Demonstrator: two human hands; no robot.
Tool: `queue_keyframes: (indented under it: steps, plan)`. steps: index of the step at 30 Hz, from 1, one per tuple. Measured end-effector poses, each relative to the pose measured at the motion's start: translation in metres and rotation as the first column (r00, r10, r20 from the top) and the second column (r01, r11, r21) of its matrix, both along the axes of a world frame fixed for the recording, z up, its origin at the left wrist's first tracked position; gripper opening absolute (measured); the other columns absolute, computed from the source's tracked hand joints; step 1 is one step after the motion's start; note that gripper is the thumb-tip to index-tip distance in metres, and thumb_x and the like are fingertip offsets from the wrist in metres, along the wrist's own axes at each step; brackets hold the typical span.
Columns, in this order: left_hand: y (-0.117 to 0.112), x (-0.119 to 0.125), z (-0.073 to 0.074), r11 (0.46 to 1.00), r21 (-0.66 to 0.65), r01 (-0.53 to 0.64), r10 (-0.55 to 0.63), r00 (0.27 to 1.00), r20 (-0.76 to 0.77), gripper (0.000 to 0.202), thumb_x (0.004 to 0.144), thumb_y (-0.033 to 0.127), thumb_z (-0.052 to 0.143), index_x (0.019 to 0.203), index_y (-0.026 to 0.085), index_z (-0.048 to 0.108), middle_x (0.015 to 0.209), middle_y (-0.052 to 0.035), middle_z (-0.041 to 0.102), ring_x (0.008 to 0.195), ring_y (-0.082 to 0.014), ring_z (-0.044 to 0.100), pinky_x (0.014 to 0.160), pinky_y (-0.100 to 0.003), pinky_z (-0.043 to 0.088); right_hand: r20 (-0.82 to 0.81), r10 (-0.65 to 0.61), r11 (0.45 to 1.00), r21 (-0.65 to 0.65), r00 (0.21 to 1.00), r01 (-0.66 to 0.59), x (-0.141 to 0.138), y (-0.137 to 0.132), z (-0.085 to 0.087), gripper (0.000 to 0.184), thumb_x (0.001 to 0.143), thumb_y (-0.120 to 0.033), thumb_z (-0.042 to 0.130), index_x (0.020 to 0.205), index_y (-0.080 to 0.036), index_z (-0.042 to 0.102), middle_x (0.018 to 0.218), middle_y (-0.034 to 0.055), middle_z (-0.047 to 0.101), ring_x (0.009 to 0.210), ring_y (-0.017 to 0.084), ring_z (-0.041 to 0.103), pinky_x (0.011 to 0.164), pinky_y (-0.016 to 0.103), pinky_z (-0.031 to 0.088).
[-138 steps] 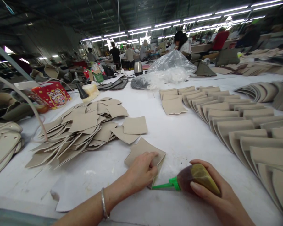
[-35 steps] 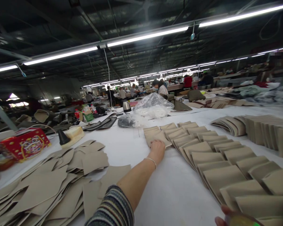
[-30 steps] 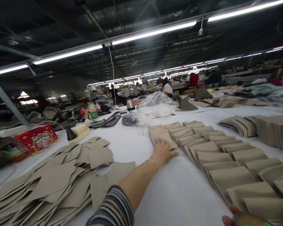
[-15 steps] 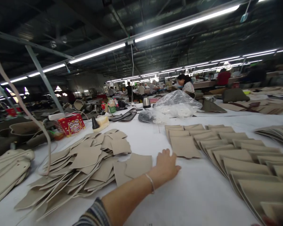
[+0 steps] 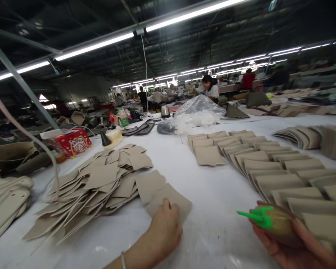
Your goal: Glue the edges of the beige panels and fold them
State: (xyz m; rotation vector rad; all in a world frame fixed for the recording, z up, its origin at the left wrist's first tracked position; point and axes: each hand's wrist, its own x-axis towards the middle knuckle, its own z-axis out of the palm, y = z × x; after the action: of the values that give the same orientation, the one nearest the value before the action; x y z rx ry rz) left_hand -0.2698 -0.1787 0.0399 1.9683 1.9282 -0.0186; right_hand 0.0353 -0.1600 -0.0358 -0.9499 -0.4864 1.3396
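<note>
My left hand [image 5: 164, 231] rests knuckles-up on a beige cut piece [image 5: 172, 200] at the near edge of a loose pile of beige pieces [image 5: 100, 183], its fingers curled onto the piece. My right hand [image 5: 291, 243] is wrapped round a brownish glue bottle with a green nozzle [image 5: 257, 216], which points left above the white table [image 5: 212, 209]. A single beige piece [image 5: 208, 155] lies at the left end of overlapping rows of beige pieces [image 5: 268, 164] laid out to the right.
A red printed box [image 5: 72, 142] and a dark cone-tipped bottle [image 5: 105, 139] stand at the far left. A clear plastic bag [image 5: 198, 112] and a metal kettle [image 5: 164, 111] sit at the back. Tan shaped parts [image 5: 5, 198] lie far left. People work at distant tables.
My left hand left the piece laid by the rows and drew back to the pile, landing on a fresh piece. My right hand with the glue bottle rose into view.
</note>
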Motion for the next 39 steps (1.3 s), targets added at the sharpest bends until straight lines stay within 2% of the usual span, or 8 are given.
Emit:
queue_keyframes:
  steps: [3, 7, 11, 16, 21, 25, 32, 39]
  plan:
    - [-0.029, 0.010, 0.000, 0.999, -0.034, 0.036, -0.036, 0.999, 0.004, 0.036, 0.083, 0.018, 0.052, 0.119, 0.012, 0.058, 0.125, -0.0174, 0.050, 0.112, -0.0294, 0.055, 0.098, -0.039, 0.046, -0.009, 0.025, 0.998, -0.058, 1.000, -0.025, -0.028, -0.020, 0.039, 0.041, 0.067, -0.042, 0.082, 0.103, -0.023, 0.075, 0.110, 0.0104, 0.073, 0.093, 0.032, 0.071, 0.071, 0.038, 0.063]
    - [-0.029, 0.015, -0.001, 0.998, -0.004, 0.061, -0.061, 0.997, -0.053, 0.035, 0.080, 0.016, 0.055, 0.113, 0.010, 0.060, 0.119, -0.0177, 0.053, 0.112, -0.0306, 0.055, 0.097, -0.040, 0.047, 0.120, 0.080, 0.997, 0.007, 0.990, -0.081, -0.046, -0.033, 0.058, 0.049, 0.064, -0.042, 0.085, 0.107, -0.023, 0.072, 0.102, 0.0106, 0.073, 0.090, 0.030, 0.070, 0.072, 0.037, 0.062]
    - [-0.018, 0.021, -0.001, 0.995, -0.022, 0.102, -0.104, 0.986, -0.131, 0.033, 0.078, 0.015, 0.056, 0.110, 0.008, 0.062, 0.114, -0.0193, 0.057, 0.106, -0.0302, 0.059, 0.090, -0.038, 0.050, 0.223, 0.048, 0.998, 0.033, 0.974, -0.057, -0.052, -0.043, 0.056, 0.053, 0.063, -0.043, 0.087, 0.108, -0.023, 0.068, 0.096, 0.0092, 0.073, 0.084, 0.027, 0.069, 0.070, 0.035, 0.062]
    - [-0.010, 0.017, 0.005, 0.980, 0.023, 0.197, -0.191, 0.968, -0.162, 0.030, 0.082, 0.013, 0.047, 0.107, 0.011, 0.063, 0.106, -0.0172, 0.064, 0.095, -0.0291, 0.064, 0.083, -0.039, 0.051, 0.372, -0.001, 0.996, 0.084, 0.928, -0.033, -0.055, -0.049, 0.050, 0.059, 0.065, -0.047, 0.085, 0.114, -0.024, 0.061, 0.096, 0.0074, 0.071, 0.087, 0.027, 0.069, 0.080, 0.039, 0.060]
    - [0.002, 0.004, 0.012, 0.953, 0.029, 0.302, -0.301, 0.953, -0.037, 0.030, 0.080, 0.011, 0.044, 0.100, 0.019, 0.065, 0.099, -0.0110, 0.071, 0.093, -0.0264, 0.066, 0.080, -0.034, 0.049, 0.660, -0.066, 0.985, 0.164, 0.748, -0.058, -0.057, -0.048, 0.054, 0.059, 0.069, -0.051, 0.081, 0.116, -0.025, 0.059, 0.096, 0.0051, 0.069, 0.084, 0.025, 0.068, 0.073, 0.031, 0.059]
    - [0.009, -0.001, 0.006, 0.936, 0.050, 0.349, -0.352, 0.932, 0.083, 0.036, 0.078, 0.010, 0.044, 0.102, 0.023, 0.067, 0.096, -0.0070, 0.073, 0.092, -0.0248, 0.066, 0.077, -0.030, 0.048, 0.802, -0.110, 0.975, 0.201, 0.587, -0.092, -0.065, -0.049, 0.063, 0.056, 0.071, -0.054, 0.078, 0.116, -0.027, 0.058, 0.096, 0.0026, 0.066, 0.083, 0.024, 0.066, 0.078, 0.031, 0.055]
    - [0.007, -0.003, -0.003, 0.943, 0.075, 0.324, -0.333, 0.924, 0.187, 0.049, 0.080, 0.013, 0.043, 0.122, 0.028, 0.062, 0.110, -0.0040, 0.072, 0.102, -0.0247, 0.065, 0.087, -0.031, 0.047, 0.899, -0.162, 0.955, 0.247, 0.406, -0.166, -0.071, -0.032, 0.054, 0.056, 0.073, -0.056, 0.076, 0.118, -0.029, 0.056, 0.109, 0.0027, 0.062, 0.095, 0.026, 0.063, 0.088, 0.038, 0.049]
    - [0.003, -0.003, 0.004, 0.953, 0.038, 0.301, -0.302, 0.931, 0.205, 0.042, 0.081, 0.014, 0.042, 0.115, 0.025, 0.064, 0.104, -0.0055, 0.073, 0.098, -0.0259, 0.066, 0.082, -0.031, 0.047, 0.930, -0.223, 0.931, 0.292, 0.291, -0.220, -0.074, -0.020, 0.050, 0.055, 0.076, -0.058, 0.072, 0.118, -0.029, 0.055, 0.112, 0.0048, 0.062, 0.097, 0.029, 0.063, 0.088, 0.042, 0.048]
